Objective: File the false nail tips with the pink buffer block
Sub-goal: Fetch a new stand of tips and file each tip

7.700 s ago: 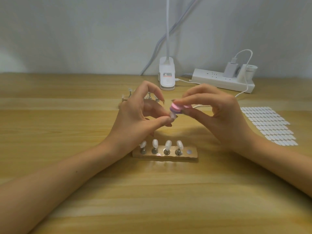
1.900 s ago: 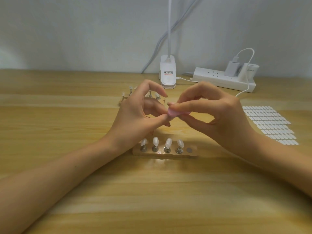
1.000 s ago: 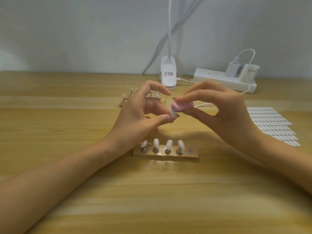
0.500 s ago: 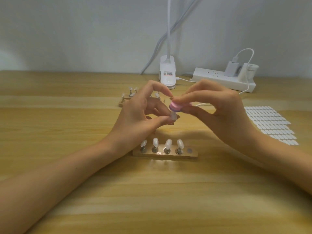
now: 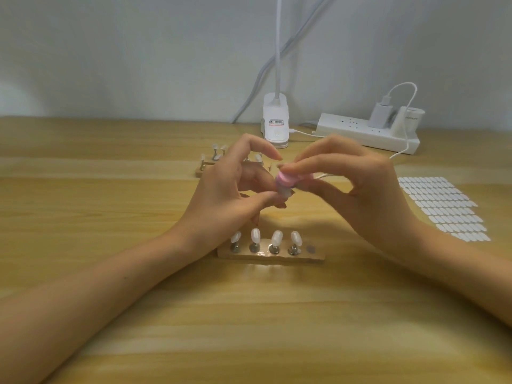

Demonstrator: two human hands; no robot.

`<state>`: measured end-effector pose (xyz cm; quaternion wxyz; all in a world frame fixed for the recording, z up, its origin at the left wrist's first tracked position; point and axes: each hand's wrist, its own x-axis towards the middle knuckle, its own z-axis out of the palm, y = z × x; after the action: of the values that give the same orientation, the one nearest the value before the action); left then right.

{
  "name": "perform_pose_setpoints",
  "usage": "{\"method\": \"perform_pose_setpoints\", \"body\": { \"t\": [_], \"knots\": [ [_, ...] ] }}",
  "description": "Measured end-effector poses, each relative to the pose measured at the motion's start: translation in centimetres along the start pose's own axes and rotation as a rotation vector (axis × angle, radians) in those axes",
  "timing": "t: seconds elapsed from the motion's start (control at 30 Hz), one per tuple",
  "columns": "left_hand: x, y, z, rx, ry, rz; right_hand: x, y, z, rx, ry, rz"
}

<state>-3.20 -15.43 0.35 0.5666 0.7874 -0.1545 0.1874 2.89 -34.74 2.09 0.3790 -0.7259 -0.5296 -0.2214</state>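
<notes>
The right hand (image 5: 368, 195) pinches one small pink buffer block (image 5: 288, 180) against one pale false nail tip (image 5: 285, 193) pinched by the left hand (image 5: 224, 200), above four white tips (image 5: 255, 235) standing on one wooden holder strip (image 5: 270, 255).

L hand (image 5: 221, 195) & R hand (image 5: 357, 187) both pinched, fingertips meeting.

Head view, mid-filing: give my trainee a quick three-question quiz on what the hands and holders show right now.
1. True or false: the right hand grips the pink buffer block.
2. How many white nail tips stand on the near wooden holder strip?
3. Where is the sheet of white oval stickers: A) left of the hands, B) right of the hands?

Key: 1 true; 2 four, with one peg spot empty; 3 B. The left hand pinches a nail tip under the block.
</notes>
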Motion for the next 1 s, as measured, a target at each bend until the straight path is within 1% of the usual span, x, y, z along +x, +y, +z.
{"method": "perform_pose_setpoints", "body": {
  "t": [0.07, 0.1, 0.2, 0.33, 0.43, 0.57, 0.67, 0.8, 0.83, 0.93, 1.0],
  "knots": [
    [0.0, -0.1, 0.0, 0.005, -0.002, 0.008, -0.2, -0.2, 0.5, -0.006, -0.035, -0.078],
    [0.1, -0.2, 0.0, 0.004, -0.007, 0.004, -0.2, -0.2, 0.6, -0.001, -0.041, -0.083],
    [0.0, -0.1, 0.0, 0.020, -0.017, 0.001, 0.1, 0.2, 0.0, 0.001, 0.011, 0.016],
    [0.0, 0.0, 0.1, -0.001, -0.033, 0.007, -0.2, 0.1, 0.4, -0.008, -0.034, -0.071],
    [0.1, -0.1, 0.1, -0.021, -0.028, -0.012, 0.0, 0.3, 0.1, -0.016, 0.005, -0.012],
    [0.1, -0.1, 0.2, -0.038, -0.037, -0.008, -0.1, 0.1, 0.4, -0.024, -0.032, -0.073],
    [0.1, -0.1, 0.1, -0.053, -0.041, -0.019, 0.1, 0.4, -0.1, -0.027, 0.021, 0.007],
    [0.1, 0.0, 0.2, -0.116, -0.059, -0.039, -0.2, 0.0, 0.3, -0.025, -0.030, -0.099],
    [0.1, 0.1, 0.2, -0.139, -0.058, -0.051, -0.2, 0.1, 0.2, -0.033, -0.029, -0.097],
    [0.2, 0.1, 0.1, -0.194, -0.034, -0.098, -0.2, 0.6, -0.4, -0.069, 0.015, -0.014],
    [0.2, 0.1, 0.1, -0.215, -0.025, -0.106, -0.4, 0.7, -0.4, -0.102, 0.017, -0.029]
  ]
}}
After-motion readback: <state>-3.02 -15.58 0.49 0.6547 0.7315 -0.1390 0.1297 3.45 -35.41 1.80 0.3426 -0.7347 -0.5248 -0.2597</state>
